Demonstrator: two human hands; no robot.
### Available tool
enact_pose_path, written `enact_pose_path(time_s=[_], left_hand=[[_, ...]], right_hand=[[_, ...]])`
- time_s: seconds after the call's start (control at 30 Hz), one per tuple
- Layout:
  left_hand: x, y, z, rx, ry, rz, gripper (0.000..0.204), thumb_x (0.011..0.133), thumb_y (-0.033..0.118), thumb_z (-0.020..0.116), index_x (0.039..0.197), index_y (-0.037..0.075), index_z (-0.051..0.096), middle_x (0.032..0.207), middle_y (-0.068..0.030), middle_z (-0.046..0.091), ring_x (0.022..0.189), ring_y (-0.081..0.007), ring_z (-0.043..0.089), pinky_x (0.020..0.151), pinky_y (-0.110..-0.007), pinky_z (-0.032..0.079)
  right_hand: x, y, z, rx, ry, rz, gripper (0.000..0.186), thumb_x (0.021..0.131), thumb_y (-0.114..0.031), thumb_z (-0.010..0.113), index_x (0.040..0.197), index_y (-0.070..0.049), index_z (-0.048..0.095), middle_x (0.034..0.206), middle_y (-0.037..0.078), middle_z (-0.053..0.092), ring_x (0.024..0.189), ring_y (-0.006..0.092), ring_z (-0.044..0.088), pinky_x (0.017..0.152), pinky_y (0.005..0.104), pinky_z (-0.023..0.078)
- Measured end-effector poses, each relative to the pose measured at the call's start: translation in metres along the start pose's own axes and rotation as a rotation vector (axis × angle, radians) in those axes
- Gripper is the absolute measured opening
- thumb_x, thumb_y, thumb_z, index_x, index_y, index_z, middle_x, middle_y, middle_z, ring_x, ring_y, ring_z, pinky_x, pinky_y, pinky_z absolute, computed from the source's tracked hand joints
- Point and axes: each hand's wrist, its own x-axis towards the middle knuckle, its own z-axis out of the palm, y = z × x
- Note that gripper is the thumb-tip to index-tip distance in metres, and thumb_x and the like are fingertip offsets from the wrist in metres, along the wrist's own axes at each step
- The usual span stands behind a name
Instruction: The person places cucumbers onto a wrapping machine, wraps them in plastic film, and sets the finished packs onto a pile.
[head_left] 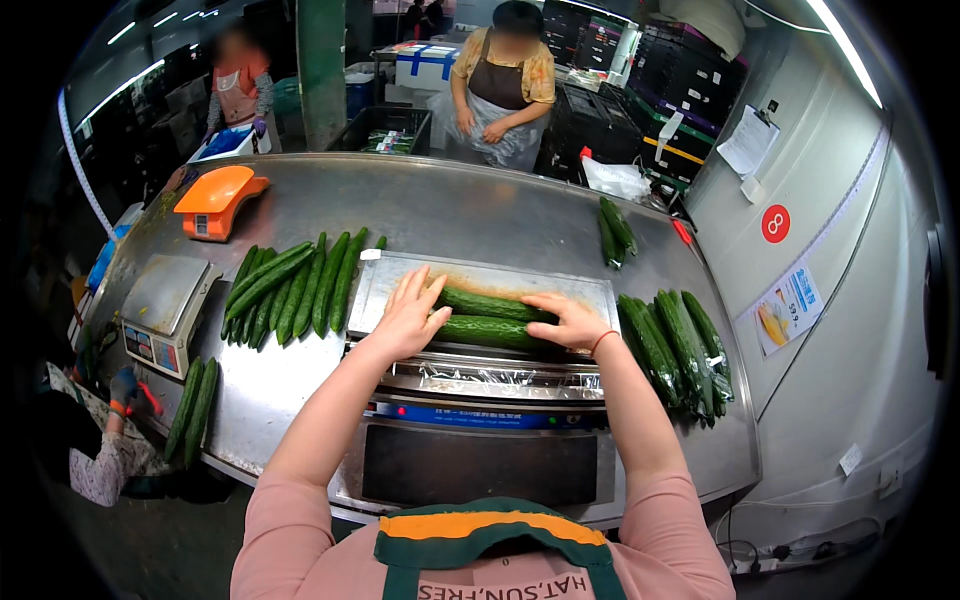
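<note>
Surface [450,210], broad grey steel, stands beside a white wall [850,340]; two long green cucumbers [488,331] lie on a metal plate [378,285], ends hidden beneath my open left grip [405,314] and open right grip [572,323].

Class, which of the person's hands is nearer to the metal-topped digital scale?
Left. The left hand is right of the metal-topped digital scale, beyond a row of cucumbers; the right hand is farther right.
</note>
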Motion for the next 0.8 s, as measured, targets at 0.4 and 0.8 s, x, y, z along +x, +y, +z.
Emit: enact_pose_path(time_s=[0.4,0.8], left_hand=[[0.027,-0.017,-0.002,-0.083,-0.051,-0.006,0.037,0.087,0.027,0.05,0.11,-0.001,0.056,0.104,-0.0201,0.058,0.103,-0.0338,0.051,0.092,-0.039,0.038],[0.019,-0.011,-0.007,-0.119,-0.101,0.058,0.032,0.087,0.02,0.048,0.112,0.001,0.056,0.115,-0.0168,0.056,0.11,-0.0319,0.049,0.094,-0.038,0.037]], right_hand=[[0.024,-0.004,0.005,-0.322,0.047,0.246,0.033,0.085,-0.033,0.051,0.098,-0.004,0.061,0.102,0.016,0.057,0.098,0.0329,0.052,0.087,0.0401,0.041],[0.011,-0.012,0.024,-0.228,0.158,0.129,0.038,0.088,-0.033,0.046,0.112,-0.005,0.056,0.117,0.015,0.053,0.106,0.033,0.05,0.091,0.0389,0.039]])
